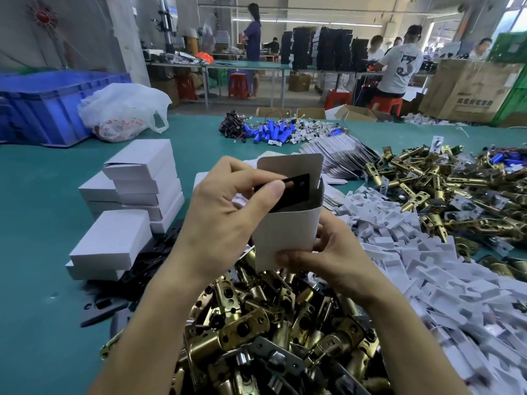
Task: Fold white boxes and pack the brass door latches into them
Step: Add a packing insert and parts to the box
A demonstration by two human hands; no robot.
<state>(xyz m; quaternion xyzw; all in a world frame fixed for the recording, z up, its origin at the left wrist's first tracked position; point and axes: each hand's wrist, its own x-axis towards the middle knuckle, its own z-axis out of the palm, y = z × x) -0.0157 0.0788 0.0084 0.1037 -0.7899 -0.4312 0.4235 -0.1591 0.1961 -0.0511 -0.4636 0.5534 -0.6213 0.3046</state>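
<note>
An open white box point(286, 233) stands upright above a heap of brass door latches point(265, 329), its top flap raised. My right hand point(328, 258) grips the box at its lower end. My left hand point(228, 212) pinches a black plate point(293, 192) that sits partly inside the box's open mouth. A second pile of brass latches point(445, 186) lies at the right. Closed white boxes point(142, 181) are stacked at the left.
White plastic inserts point(427, 252) cover the table's right side. Flat box blanks point(339, 155) fan out behind the box. Black plates point(137, 269) lie by the stacks. Blue cylinders point(271, 132), a white bag point(122, 109) and a blue crate point(42, 106) sit further back on the green table point(42, 323). People work beyond.
</note>
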